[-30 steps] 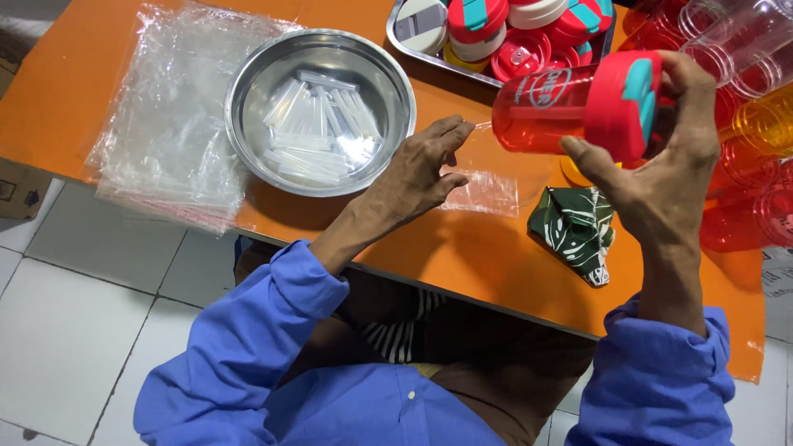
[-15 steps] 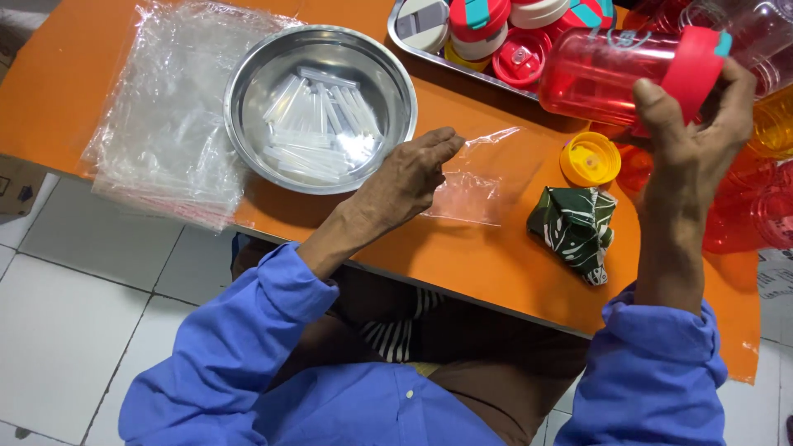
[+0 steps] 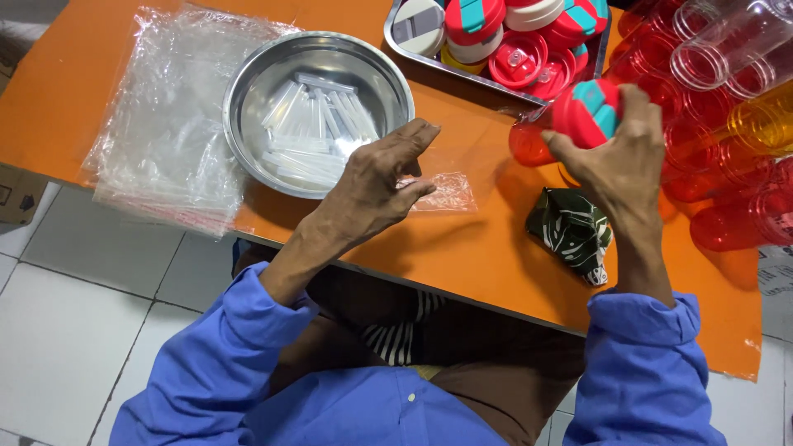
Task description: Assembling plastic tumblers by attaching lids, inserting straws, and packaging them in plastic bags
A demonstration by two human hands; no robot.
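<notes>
The right hand point(image 3: 628, 161) grips the red bottle point(image 3: 570, 120) by its lid; it may slip. The left hand point(image 3: 376, 186), grip half-open, holds nothing.

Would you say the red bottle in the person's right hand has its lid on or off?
On. The red bottle lies tipped on the orange table, and a red and teal lid caps its end, gripped by the right hand.
</notes>
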